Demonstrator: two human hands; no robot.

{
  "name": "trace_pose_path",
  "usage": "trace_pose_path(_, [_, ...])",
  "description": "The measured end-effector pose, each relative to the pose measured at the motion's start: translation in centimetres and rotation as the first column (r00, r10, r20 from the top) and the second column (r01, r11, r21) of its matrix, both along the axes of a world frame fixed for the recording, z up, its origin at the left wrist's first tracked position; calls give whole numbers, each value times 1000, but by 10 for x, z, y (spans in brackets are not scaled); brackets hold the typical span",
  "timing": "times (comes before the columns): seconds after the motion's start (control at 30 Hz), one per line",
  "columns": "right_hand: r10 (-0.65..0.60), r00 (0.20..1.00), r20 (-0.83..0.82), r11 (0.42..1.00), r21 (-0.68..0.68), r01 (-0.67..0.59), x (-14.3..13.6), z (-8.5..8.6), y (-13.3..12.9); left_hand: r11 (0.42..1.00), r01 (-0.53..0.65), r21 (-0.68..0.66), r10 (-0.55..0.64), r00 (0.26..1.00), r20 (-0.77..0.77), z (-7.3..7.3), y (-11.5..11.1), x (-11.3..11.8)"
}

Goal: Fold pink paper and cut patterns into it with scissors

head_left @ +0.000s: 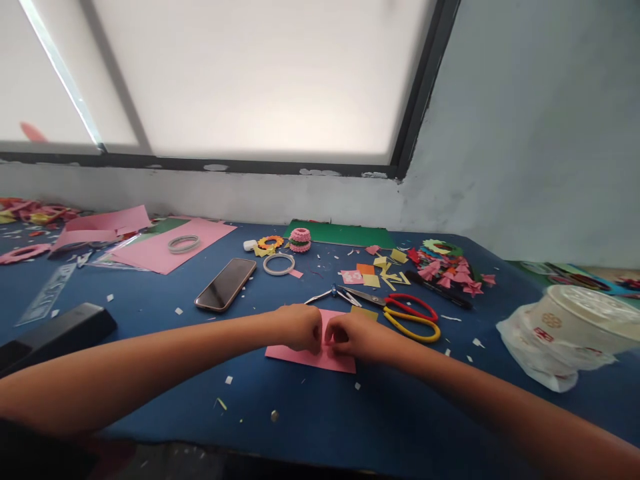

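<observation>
A piece of pink paper (311,359) lies flat on the blue table in front of me. My left hand (301,327) rests over its upper middle, fingers curled closed. Close beside it, my right hand (356,337) bends its fingers and thumb together over the same paper. Whatever is between the fingertips of either hand is hidden or too small to make out. Just beyond the hands are scissors (411,317) with red and yellow handles, blades pointing left. A metal compass (334,291) lies with its legs spread near the blade tips.
A phone (226,285) and a tape roll (279,265) lie to the left. Small folded paper pieces (453,270) and a black pen (440,291) are at the right. A white tub in a plastic bag (560,333) stands far right. Paper scraps dot the blue table (280,433).
</observation>
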State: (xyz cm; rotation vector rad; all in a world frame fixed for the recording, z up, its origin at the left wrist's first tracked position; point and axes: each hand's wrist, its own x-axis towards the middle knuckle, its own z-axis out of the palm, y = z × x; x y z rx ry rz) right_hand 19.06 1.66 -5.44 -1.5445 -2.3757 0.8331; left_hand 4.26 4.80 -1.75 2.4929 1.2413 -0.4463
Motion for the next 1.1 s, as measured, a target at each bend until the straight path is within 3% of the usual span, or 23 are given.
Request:
trace_pose_path(0.13, [46, 997, -62, 999, 27, -44, 2, -2, -8, 996, 79, -45, -67, 970, 233, -13, 1, -14])
trace_pose_path(0.33, [-20, 976, -215, 986, 160, 55, 7, 3, -24, 985, 81, -149, 16, 832, 555, -26, -6, -31])
trace_pose_path(0.5, [37, 954, -299, 972, 231, 34, 11, 15, -33, 969, 53, -240, 135, 701, 701, -18, -18, -34])
trace_pose_path(0.63, [144, 934, -326, 955, 295, -44, 13, 22, -38, 941, 169, -294, 124, 636, 762, -6, -27, -34])
trace_pose_path(0.73, [293, 890, -350, 889, 442, -119, 14, 22, -39, 899, 270, -344, 126, 594, 795, -1, -30, -35])
trace_pose_path(0.83, [422, 844, -330, 776, 613, -148, 15, 20, -40, 851, 333, -406, 164, 567, 808, 1, -32, -36])
trace_pose_path(0.97, [492, 832, -258, 624, 770, -131, 11, 20, -44, 850, 357, -387, 154, 533, 832, -2, -31, -35])
trace_pose_path(1.03, [506, 832, -229, 579, 805, -131, 10, 21, -46, 843, 370, -391, 162, 520, 839, -4, -30, -34])
trace_pose_path(1.1, [518, 824, -229, 570, 811, -133, 9, 21, -47, 816, 378, -437, 199, 525, 827, -5, -29, -32])
